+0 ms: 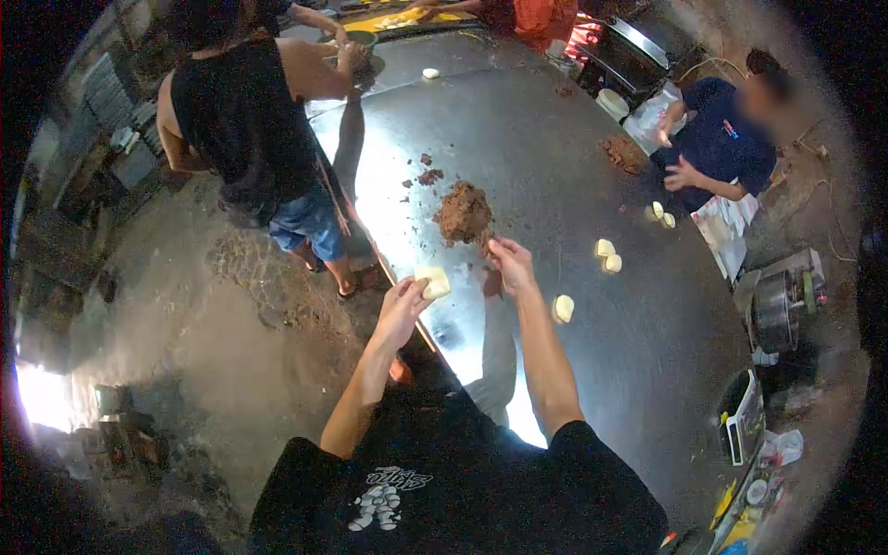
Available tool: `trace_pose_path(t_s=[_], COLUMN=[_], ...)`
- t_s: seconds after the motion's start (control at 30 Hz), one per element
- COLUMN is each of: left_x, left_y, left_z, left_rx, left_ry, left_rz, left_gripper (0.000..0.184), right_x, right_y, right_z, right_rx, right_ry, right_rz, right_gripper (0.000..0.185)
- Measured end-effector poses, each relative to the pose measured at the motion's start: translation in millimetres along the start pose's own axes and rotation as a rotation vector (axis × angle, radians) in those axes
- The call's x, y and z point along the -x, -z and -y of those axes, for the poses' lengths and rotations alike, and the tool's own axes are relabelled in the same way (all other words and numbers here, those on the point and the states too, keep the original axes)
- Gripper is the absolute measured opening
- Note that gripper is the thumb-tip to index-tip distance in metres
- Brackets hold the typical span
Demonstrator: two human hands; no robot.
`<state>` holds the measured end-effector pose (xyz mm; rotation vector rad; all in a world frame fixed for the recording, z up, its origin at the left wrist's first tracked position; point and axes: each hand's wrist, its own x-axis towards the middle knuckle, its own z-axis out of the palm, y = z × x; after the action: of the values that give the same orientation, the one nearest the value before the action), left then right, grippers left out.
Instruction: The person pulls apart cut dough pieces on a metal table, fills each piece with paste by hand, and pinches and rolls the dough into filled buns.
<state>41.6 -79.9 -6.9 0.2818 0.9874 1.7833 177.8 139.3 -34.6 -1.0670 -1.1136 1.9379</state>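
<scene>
Pinched in my left hand [400, 312] is a flattened pale piece of dough [434, 282], held up near the table's left edge. My right hand [511, 265] is at the near side of a crumbly brown filling heap [462, 213], fingers closed on a dark bit of it. Loose crumbs [428, 174] of the same brown stuff lie beyond the heap. A dough ball [563, 308] rests to the right of my right forearm, and a pair of dough balls [607, 254] sits a little farther off.
The large metal table [638, 361] stretches ahead and right. A person in a black sleeveless top [242, 120] stands at its left edge. Across on the right sits a person in a dark blue shirt [726, 139], near another brown heap [625, 155]. A metal pot [775, 310] stands beyond the right edge.
</scene>
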Motion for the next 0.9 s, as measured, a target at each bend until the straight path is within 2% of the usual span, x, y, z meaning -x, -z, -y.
trace_pose_path(t_s=[0.03, 0.17, 0.23, 0.37, 0.43, 0.47, 0.53, 0.63, 0.67, 0.7, 0.77, 0.83, 0.9], left_x=[3, 19, 21, 17, 8, 1, -12, -34, -41, -49, -61, -72, -77], left_y=[0, 1, 2, 3, 6, 7, 6, -3, -7, -12, -20, -25, -29], left_z=[2, 3, 1, -4, -2, -2, -1, -4, -6, -7, -3, 3, 9], left_rx=[0.000, -0.033, -0.020, -0.027, -0.045, -0.048, -0.052, -0.032, -0.034, -0.024, -0.013, -0.173, -0.281], left_ry=[0.004, 0.000, -0.022, -0.048, -0.033, -0.029, -0.016, 0.025, 0.035, 0.065, 0.109, 0.059, 0.010], left_rz=[-0.003, -0.070, -0.084, -0.105, -0.119, -0.114, -0.067, -0.040, -0.037, -0.020, 0.001, 0.085, 0.127], left_gripper=[0.039, 0.041, 0.043, 0.043, 0.029, 0.029, 0.043, 0.046, 0.046, 0.043, 0.041, 0.048, 0.043], right_x=[0, -9, -16, -8, -4, -4, -8, -1, 7, 17, 39, 57, 64], right_y=[-3, -6, -7, -15, -15, -17, -18, -22, -23, -29, -44, -55, -53], right_z=[0, -9, -9, 8, 15, 18, 20, 28, 31, 36, 38, 31, 22], right_rx=[0.093, 0.099, 0.209, 0.337, 0.662, 0.660, 0.278, 0.155, 0.273, 0.272, 0.476, 0.853, 0.973], right_ry=[0.050, 0.145, 0.242, 0.203, 0.272, 0.273, 0.162, 0.097, 0.181, 0.179, 0.400, 0.745, 0.804], right_rz=[-0.071, -0.066, -0.045, -0.022, 0.009, 0.002, 0.099, 0.140, 0.188, 0.178, 0.211, 0.103, 0.028], right_gripper=[0.029, 0.027, 0.026, 0.028, 0.032, 0.032, 0.033, 0.025, 0.022, 0.022, 0.022, 0.024, 0.028])
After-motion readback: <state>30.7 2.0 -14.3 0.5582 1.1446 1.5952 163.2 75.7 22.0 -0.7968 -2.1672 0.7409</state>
